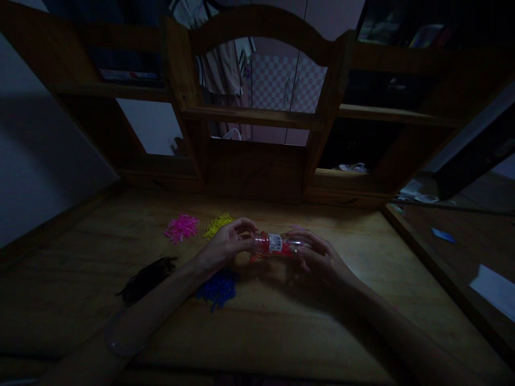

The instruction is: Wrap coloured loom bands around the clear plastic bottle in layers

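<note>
Nearest, just below the left hand (223, 247), lies a blue pile (218, 289) of small pieces on the wooden desk (281, 332). A black pile (147, 279) sits further out to that hand's left. Both hands grip a small clear bottle (277, 244) held sideways between them, just above the desk. The left hand's fingers close around one end; the right hand (322, 258) cups the other. The bottle holds red contents and bears a white label (275, 242). A few red pieces (257, 258) lie directly under it. Beyond the left hand are a yellow pile (218, 224) and a pink pile (182, 227). Farthest stands a wooden shelf unit (257, 171).
</note>
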Tool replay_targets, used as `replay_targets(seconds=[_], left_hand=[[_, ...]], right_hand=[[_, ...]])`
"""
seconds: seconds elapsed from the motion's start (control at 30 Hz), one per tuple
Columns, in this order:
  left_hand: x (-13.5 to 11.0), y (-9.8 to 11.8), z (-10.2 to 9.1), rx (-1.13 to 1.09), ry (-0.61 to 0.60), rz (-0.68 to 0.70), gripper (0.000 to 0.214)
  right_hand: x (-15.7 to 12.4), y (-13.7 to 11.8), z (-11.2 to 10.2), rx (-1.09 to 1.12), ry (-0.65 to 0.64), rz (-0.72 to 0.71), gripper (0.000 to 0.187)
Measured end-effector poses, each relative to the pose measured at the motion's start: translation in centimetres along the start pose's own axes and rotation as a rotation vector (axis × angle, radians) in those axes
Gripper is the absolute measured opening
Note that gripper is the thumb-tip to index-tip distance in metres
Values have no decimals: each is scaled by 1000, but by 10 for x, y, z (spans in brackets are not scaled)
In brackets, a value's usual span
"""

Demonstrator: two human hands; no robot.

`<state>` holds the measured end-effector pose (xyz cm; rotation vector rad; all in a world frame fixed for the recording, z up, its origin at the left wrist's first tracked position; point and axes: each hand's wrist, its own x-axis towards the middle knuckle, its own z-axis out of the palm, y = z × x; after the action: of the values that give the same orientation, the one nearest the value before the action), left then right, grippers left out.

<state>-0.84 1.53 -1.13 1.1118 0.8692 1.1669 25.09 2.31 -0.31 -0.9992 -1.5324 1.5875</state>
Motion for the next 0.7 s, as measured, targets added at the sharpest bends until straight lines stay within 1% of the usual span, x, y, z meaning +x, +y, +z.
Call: replay_targets(seconds=[0.2,0.3,0.37,0.43,0.57,0.63,0.7], left_hand=[[-2,9,4,-72,82,14,31],[-2,6,4,-32,98,36,28],[-1,3,3,24,103,53,27],[0,1,2,100,139,88,26],[-2,6,2,306,219,143,25],[-4,8,4,393,236,171,23],[-6,9,5,465,234,242,19]], right_hand=[[3,3,-3,211,18,61,42],[3,3,-3,239,14,68,40],[3,3,-3,220,17,48,38],[3,2,-4,184,28,43,38],[2,0,-6,83,54,24,41],[2,0,-7,38,56,-5,41],[2,-1,-6,-4,59,-32,39]])
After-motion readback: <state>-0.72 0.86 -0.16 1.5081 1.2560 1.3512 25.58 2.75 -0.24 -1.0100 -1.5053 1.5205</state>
